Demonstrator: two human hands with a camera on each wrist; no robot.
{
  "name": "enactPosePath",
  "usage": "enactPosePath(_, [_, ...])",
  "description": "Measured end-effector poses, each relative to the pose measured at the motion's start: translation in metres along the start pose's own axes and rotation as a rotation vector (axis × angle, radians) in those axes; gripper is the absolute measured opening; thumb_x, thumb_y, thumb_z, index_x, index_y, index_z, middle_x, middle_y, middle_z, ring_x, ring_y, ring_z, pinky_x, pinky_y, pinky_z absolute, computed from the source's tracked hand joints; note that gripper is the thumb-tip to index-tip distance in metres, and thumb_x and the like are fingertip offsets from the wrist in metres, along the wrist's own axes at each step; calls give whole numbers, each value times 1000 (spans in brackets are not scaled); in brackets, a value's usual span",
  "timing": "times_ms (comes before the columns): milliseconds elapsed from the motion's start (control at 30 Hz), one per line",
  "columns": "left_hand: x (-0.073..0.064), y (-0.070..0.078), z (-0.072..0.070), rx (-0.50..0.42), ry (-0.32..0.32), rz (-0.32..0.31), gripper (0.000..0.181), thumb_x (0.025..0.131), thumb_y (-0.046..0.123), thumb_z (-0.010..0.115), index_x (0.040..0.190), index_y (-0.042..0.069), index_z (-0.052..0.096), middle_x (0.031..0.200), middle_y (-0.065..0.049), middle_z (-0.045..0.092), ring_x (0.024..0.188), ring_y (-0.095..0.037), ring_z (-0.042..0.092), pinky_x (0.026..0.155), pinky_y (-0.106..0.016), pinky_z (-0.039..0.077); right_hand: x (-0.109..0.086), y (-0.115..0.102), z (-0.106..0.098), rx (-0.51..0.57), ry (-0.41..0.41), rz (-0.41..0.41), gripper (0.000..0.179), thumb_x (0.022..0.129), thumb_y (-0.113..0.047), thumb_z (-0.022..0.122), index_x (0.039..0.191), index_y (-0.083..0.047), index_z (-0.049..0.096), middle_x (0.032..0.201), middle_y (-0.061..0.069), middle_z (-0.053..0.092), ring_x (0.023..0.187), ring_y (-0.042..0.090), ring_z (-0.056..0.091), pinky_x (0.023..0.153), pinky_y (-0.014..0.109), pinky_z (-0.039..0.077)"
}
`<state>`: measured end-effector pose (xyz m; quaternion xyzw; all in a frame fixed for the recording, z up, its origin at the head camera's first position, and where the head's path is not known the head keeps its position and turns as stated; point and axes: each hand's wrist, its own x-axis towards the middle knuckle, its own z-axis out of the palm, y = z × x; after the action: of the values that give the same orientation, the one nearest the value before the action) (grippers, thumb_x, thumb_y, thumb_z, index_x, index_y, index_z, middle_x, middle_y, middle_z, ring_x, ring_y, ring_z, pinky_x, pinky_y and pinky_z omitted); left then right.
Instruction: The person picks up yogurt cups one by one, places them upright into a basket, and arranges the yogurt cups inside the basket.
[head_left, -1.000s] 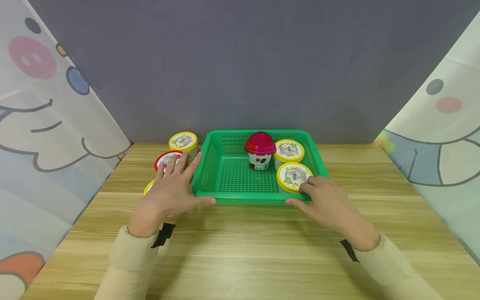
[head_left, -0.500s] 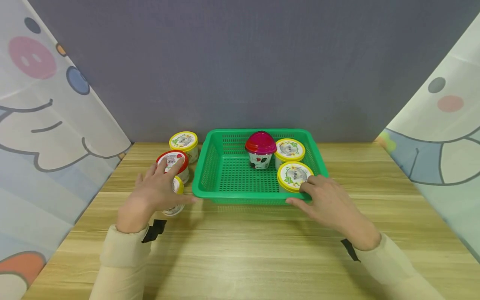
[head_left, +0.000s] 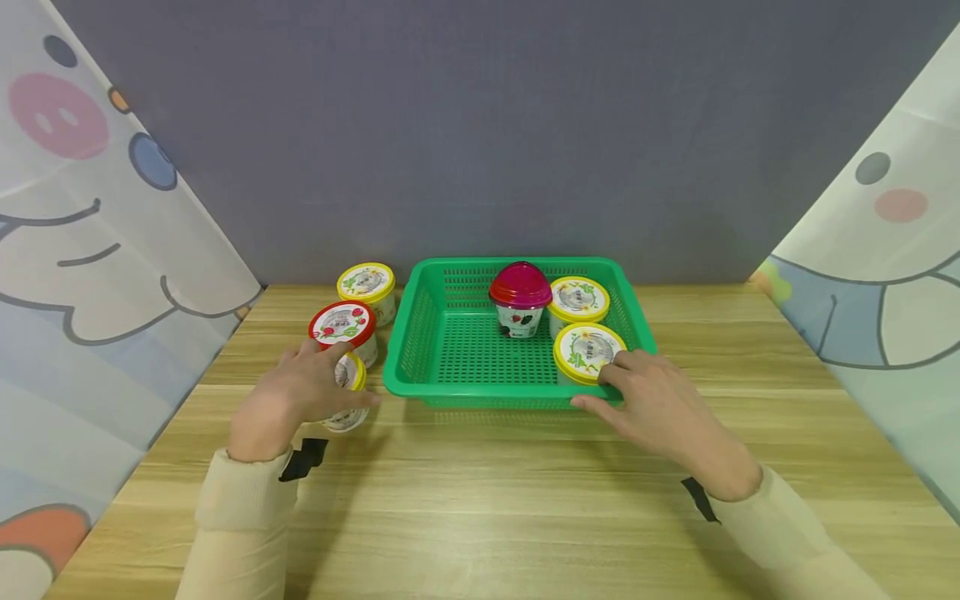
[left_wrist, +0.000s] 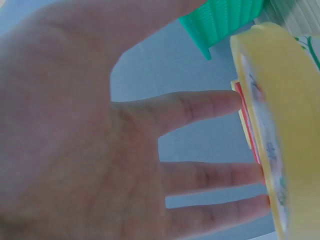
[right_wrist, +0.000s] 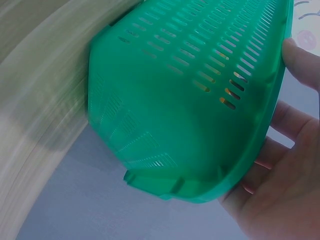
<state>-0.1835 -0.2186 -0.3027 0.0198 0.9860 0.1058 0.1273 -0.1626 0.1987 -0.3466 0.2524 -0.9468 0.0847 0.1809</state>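
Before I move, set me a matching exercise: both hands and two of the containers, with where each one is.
1. left hand
2. right hand
3. red-lidded tub
4. dome-lidded cup

A. standing inside the green basket
B. standing on the table
C. gripping the basket's rim
D. at a yellow-lidded tub outside the basket

Pairs: 1-D, 2-C, 3-B, 4-A

The basket (head_left: pixel 480 391) was of smooth plastic with a slight shine. The domed lid (head_left: pixel 521 283) looked like glossy plastic. The table (head_left: pixel 480 500) showed wood grain and a soft shine. The back wall (head_left: pixel 480 142) looked like matt cloth, and the left sleeve (head_left: pixel 243 500) also was matt cloth.
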Motion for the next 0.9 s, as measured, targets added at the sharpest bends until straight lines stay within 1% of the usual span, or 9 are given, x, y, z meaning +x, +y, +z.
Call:
enactPosePath(133, [2,-3,1,2,4,14,86,80,54,78,146,8,48,135,-37,39,121,-58,40,86,-72,45,0,0,0,4,1,0,38,85,-49,79,81,-13,68,77,-3,54,72,18,51,64,36,44])
enactPosePath(300, [8,-8,2,10,4,31,85,82,45,78,150,8,42,138,-39,33,121,-60,36,85,-72,45,1,1,1,7,9,-9,38,84,-48,80,80,-12,67,77,-3,53,72,18,52,65,37,45])
enactPosePath(467, [13,-12,3,28,-19,33,87,83,47,77,152,9,40,138,-41,31,119,-61,35,83,-73,46,1,1,1,5,16,-19,38,84,-47,80,81,-12,68,76,-3,53,71,17,51,63,36,44])
enactPosePath(700, [18,-13,4,35,-57,45,84,84,46,73,153,10,39,139,-43,30,119,-59,34,81,-73,46,1,0,1,0,-6,-4,38,86,-49,78,83,-12,69,77,-3,53,72,18,51,64,36,44])
enactPosePath(800, [18,-13,6,35,-57,49,84,85,44,70,154,9,37,140,-44,30,119,-58,33,80,-73,47,1,-1,0,2,-8,-7,38,86,-49,78,82,-12,68,77,-4,53,72,17,50,64,35,43])
enactPosePath(900, [18,-13,9,46,-43,59,82,85,42,65,155,9,36,140,-44,30,117,-58,33,76,-71,47,1,-1,0,4,-9,-8,38,86,-48,78,82,-12,68,77,-4,53,72,17,50,64,35,43])
